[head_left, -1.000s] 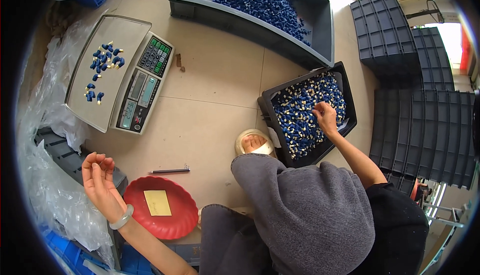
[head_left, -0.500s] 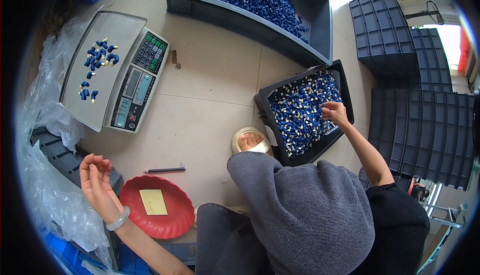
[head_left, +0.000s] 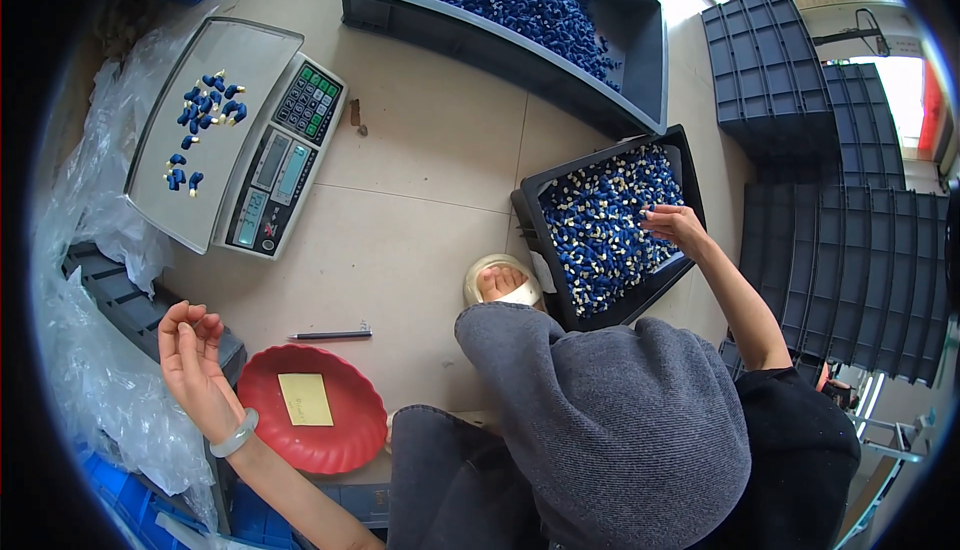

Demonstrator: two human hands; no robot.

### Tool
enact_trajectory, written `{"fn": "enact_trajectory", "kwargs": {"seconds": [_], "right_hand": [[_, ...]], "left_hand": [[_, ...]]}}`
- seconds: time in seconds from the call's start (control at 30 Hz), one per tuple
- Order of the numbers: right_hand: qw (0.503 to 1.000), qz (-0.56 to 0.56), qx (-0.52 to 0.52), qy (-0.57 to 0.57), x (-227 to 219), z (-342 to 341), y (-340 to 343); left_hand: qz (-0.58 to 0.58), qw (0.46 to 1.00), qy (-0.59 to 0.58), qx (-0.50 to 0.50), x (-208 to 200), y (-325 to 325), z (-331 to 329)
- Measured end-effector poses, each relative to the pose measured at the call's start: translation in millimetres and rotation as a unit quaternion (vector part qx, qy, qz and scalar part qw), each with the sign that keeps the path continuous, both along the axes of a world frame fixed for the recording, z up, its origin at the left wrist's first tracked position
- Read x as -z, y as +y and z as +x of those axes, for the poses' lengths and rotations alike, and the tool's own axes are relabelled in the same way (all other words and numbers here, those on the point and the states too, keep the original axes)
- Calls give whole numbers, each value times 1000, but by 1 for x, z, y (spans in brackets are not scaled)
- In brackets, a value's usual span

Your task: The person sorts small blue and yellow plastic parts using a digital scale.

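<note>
My right hand (head_left: 678,228) is over the right part of a black tray (head_left: 532,240) full of small blue-and-cream plastic parts (head_left: 600,220). Its thumb and fingertips are pinched together; whatever lies between them is too small to make out. At the lower left, my left hand (head_left: 197,365) hangs palm up above the floor, fingers loosely curled and apart, holding nothing. A pale bangle circles that wrist. Beside it lies a red scalloped plate (head_left: 345,445) with a yellow paper note (head_left: 306,399) in it. Farther off, a digital scale (head_left: 285,165) carries loose blue-and-cream parts (head_left: 205,110) on its metal pan.
A large grey bin (head_left: 480,50) of dark blue pieces stands at the back. Stacked grey crates (head_left: 840,270) line the right side. A pen (head_left: 332,335) lies on the tiles above the plate. Clear plastic sheeting (head_left: 120,390) covers the left edge. My sandalled foot (head_left: 502,282) is beside the tray.
My right hand has shifted slightly, its fingers a little more stretched over the tray. My left hand stays nearly in place. The view itself has moved a little.
</note>
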State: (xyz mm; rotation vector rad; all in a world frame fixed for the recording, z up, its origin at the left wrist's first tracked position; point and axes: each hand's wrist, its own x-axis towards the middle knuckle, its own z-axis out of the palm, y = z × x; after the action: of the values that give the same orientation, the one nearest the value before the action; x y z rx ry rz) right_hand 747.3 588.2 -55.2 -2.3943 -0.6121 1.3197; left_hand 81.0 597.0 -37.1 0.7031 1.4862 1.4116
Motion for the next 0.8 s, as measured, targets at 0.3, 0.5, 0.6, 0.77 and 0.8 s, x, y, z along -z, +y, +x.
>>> {"fn": "enact_trajectory", "kwargs": {"seconds": [0.3, 0.5, 0.6, 0.77, 0.8], "right_hand": [[962, 138, -20, 234, -25, -65, 49], [866, 260, -400, 148, -33, -276, 158], [782, 365, -488, 128, -10, -377, 222], [744, 423, -517, 30, -15, -477, 287], [740, 424, -522, 30, -19, -480, 286]], "left_hand": [[4, 1000, 15, -26, -13, -14, -4], [20, 1000, -12, 3, 5, -1, 31], [6, 1000, 7, -6, -9, -15, 38], [-15, 1000, 17, -7, -14, -39, 35], [-16, 999, 27, -21, -12, -46, 30]]}}
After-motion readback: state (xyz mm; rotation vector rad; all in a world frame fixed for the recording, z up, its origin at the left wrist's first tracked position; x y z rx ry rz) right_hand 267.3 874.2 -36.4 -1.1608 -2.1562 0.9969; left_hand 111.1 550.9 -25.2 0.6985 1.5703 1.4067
